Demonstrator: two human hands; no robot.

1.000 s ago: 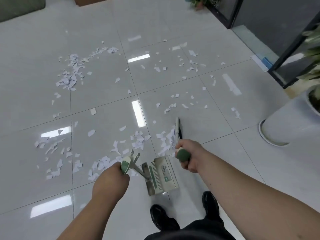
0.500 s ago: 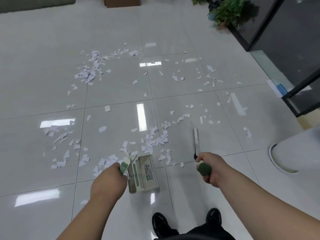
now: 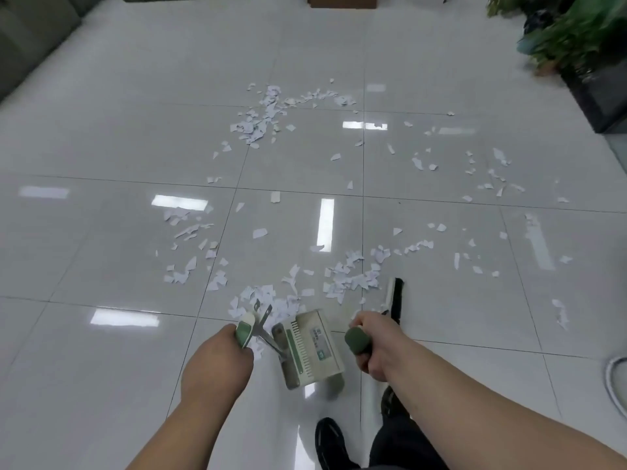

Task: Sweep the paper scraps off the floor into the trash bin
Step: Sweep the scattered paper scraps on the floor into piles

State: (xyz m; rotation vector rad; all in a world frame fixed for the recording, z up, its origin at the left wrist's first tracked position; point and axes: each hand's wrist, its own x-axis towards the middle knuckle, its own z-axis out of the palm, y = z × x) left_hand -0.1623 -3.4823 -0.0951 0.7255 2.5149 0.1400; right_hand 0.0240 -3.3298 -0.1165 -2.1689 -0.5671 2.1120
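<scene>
The left hand (image 3: 217,364) gripped the dustpan (image 3: 310,349) handle, right hand (image 3: 376,347) held the broom (image 3: 393,296). Paper scraps (image 3: 353,276) lay all over the floor (image 3: 101,147).

White torn paper scraps (image 3: 353,278) are lying all over the glossy pale tiles: a dense heap is sitting at upper centre, thinner scatters are trailing to centre left and right, and a thick drift is spreading across lower centre. The pale dustpan (image 3: 310,349), green-striped with comb teeth, is tilting just below that drift, the left hand (image 3: 217,364) gripping its green-and-white handle. The broom (image 3: 394,296), dark bristles beside a white block, is standing edge-on just right of the drift, the right hand (image 3: 375,347) gripping its green handle.
</scene>
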